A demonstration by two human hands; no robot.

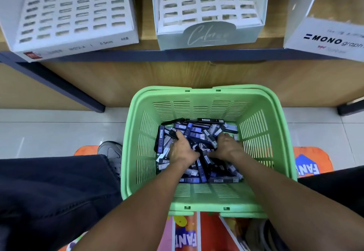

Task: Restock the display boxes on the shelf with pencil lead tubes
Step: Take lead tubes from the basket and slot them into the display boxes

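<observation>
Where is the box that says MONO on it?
The MONO box sits on the wooden shelf at the far right of the head view, right of the pale box with slots and above the green basket.

We see a green plastic basket (pixel 204 97), smooth and slotted, holding glossy dark plastic tubes (pixel 199 130). The display boxes (pixel 72 14) look like matt white card, standing on a wood-grain shelf (pixel 147 35). The floor tiles (pixel 49 132) are glossy; the trousers (pixel 49 187) are matt dark cloth.
</observation>
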